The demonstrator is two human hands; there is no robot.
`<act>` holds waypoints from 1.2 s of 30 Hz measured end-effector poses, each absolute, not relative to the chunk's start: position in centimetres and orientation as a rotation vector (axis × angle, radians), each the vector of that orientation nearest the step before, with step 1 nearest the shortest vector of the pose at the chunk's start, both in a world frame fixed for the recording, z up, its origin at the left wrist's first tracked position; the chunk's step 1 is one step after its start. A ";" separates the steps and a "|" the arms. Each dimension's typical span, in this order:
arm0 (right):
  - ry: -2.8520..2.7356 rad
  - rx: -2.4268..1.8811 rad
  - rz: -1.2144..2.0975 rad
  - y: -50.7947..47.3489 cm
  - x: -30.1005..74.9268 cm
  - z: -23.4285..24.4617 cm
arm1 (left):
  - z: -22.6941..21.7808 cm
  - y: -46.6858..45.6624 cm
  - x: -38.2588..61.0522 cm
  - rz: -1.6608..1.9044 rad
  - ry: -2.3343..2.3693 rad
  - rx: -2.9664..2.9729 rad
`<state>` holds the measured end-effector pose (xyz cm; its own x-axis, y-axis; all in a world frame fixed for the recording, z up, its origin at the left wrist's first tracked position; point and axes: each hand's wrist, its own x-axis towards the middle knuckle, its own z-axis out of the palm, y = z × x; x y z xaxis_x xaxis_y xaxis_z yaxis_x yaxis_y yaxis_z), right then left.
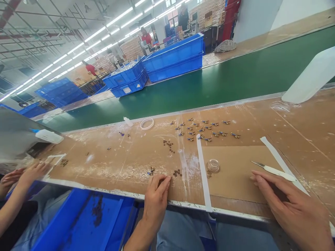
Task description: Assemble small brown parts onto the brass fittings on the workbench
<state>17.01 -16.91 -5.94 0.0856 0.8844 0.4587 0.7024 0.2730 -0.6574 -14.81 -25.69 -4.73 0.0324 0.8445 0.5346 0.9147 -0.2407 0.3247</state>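
My left hand (pixel 156 195) rests at the front of the brown work surface, thumb and forefinger closed together. Whatever lies between those fingertips is too small to make out. Just beyond it sits a small blue-and-gold piece (pixel 151 170), and a cluster of dark little discs (pixel 177 173) lies to its right. My right hand (pixel 291 204) hovers over the right edge of a cardboard sheet (pixel 235 188), fingers loosely extended with nothing visible in them. Close to its fingertips lies a white-handled craft knife (pixel 278 172). A small clear round dish (pixel 213 166) stands on the cardboard.
Several blue-and-gold pieces (pixel 201 129) are spread behind the cardboard, near more dark discs (pixel 169 145). A tape roll (pixel 147 123) and small white bottle (pixel 128 121) stand by the green conveyor (pixel 172 92). Blue crates (pixel 175 62) line its far side. A co-worker's hands (pixel 32 172) are at left.
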 end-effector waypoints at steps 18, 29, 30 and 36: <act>-1.662 -1.540 0.285 -17.0 16.9 -5.7 | -4.6 -24.9 -15.2 -0.859 -1.907 -2.201; -1.639 -1.527 0.298 -17.1 16.9 -5.6 | -4.1 -24.1 -13.9 -0.750 -1.903 -2.192; -1.638 -1.530 0.292 -17.1 16.9 -5.6 | -4.1 -24.2 -13.9 -0.742 -1.892 -2.200; -1.662 -1.502 0.268 -17.0 17.0 -5.7 | -4.2 -24.7 -13.8 -0.773 -1.864 -2.206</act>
